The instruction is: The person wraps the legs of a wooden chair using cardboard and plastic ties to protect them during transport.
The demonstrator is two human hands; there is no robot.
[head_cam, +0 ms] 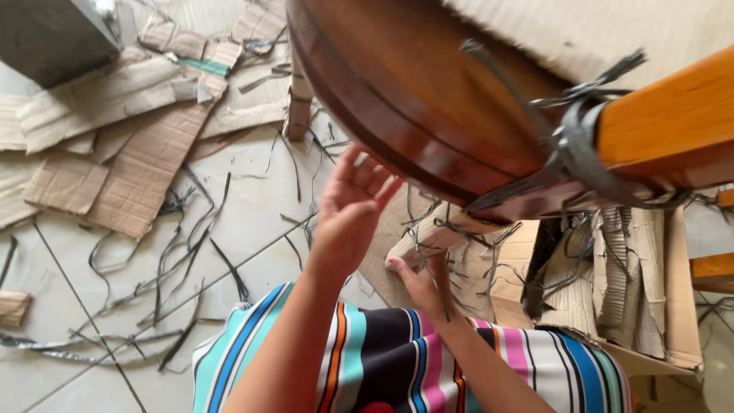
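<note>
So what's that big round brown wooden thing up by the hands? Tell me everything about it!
The round wooden piece is dark reddish-brown, glossy, with grooves along its curved rim. It is tilted and fills the top of the view. A lighter orange wooden leg meets it, wrapped in torn grey strapping. The left hand reaches up with fingertips at its rim; touching is uncertain. The right hand is below it.
</note>
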